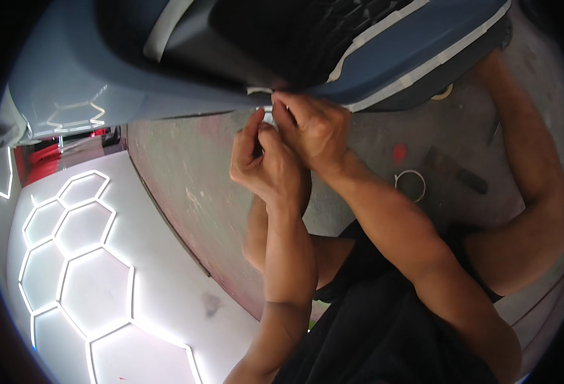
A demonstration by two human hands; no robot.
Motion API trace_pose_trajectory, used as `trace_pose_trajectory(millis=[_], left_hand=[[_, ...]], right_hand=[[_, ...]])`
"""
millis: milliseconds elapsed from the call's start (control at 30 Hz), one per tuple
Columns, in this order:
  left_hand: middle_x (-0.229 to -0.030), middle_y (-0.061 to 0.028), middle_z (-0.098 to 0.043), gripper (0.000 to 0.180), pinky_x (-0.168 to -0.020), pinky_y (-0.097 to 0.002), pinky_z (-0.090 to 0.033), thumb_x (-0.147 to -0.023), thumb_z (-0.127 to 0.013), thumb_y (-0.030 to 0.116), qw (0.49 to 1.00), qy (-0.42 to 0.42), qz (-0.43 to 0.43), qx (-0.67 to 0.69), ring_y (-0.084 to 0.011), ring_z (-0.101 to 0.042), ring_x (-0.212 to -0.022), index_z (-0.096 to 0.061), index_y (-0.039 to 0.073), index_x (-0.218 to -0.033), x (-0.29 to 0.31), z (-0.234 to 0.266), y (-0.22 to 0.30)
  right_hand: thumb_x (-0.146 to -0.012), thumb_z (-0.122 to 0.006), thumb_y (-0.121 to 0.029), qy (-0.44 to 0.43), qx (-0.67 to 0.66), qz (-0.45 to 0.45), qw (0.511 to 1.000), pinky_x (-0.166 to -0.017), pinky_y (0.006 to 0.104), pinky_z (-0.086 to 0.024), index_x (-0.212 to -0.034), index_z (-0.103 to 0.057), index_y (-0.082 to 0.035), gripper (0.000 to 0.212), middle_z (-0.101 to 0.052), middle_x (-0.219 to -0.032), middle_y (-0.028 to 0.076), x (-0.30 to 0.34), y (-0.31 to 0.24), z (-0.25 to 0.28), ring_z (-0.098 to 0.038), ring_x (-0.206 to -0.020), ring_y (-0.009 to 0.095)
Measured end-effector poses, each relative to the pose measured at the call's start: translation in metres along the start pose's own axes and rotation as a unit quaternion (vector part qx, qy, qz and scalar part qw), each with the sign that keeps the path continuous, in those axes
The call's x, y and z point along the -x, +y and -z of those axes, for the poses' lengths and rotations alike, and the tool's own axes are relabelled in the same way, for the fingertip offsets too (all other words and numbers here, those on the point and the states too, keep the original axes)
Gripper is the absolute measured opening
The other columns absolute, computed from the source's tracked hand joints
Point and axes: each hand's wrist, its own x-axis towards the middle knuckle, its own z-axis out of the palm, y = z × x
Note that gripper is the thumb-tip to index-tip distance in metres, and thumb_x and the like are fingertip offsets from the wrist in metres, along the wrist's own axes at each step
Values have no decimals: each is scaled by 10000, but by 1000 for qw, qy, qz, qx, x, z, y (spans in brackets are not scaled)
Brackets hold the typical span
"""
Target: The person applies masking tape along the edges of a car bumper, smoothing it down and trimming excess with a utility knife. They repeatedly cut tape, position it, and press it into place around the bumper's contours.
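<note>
Grey concrete floor (186, 179); glossy panel (103, 269) (hexagon reflections)

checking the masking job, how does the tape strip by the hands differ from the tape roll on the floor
The tape strip lies flat and stretched along the blue car panel; the tape roll is a wound ring on the grey floor. The strip's end sits at the fingers of the left hand and right hand; the roll lies untouched. Both look whitish.
</note>
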Motion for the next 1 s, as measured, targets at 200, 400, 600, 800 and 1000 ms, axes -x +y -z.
trace_pose_trajectory(millis=[200, 400, 600, 800, 1000], left_hand=[[-686, -57, -617, 267, -553, -292, -407, -863, -639, 0, 997, -53, -52, -22, -105, -522, -602, -799, -47, -1072, -3, 9, -12], [-667, -53, -623, 218, -532, -295, -421, -839, -721, 22, 996, -25, -80, -17, -107, -538, -569, -802, -44, -1030, -6, 11, -13], [-603, -60, -650, 202, -517, -286, -464, -843, -812, 114, 998, -8, -56, -21, -123, -608, -541, -804, -41, -971, -16, 5, 1], [-712, -78, -739, 253, -591, -248, -515, -868, -832, 179, 999, 15, 22, -31, -109, -662, -622, -796, -62, -937, -21, -12, 21], [-693, -71, -715, 235, -561, -251, -503, -869, -797, 158, 996, 80, 14, -19, -117, -638, -603, -771, -75, -886, -20, -27, 19]], right_hand=[[-807, -818, -19, -10, 10, 17, 1000, -579, 344, -590, -954, -768, -43, 157, -770, -814, 120, 2, -3, -1, -756, -677, 265], [-807, -835, -59, -15, 37, 14, 999, -580, 330, -587, -977, -779, -44, 179, -769, -815, 108, 6, -5, 0, -755, -682, 254], [-823, -831, -112, -10, 32, 8, 999, -565, 332, -573, -978, -785, -57, 171, -765, -823, 93, 7, -4, -2, -743, -669, 251], [-798, -810, -138, -13, 39, 48, 998, -507, 337, -536, -924, -769, -81, 145, -704, -727, 51, 4, 2, 0, -699, -586, 238], [-751, -806, -136, -7, 16, 62, 998, -496, 335, -526, -861, -734, -81, 143, -672, -675, 38, 5, 10, -3, -680, -548, 227]])
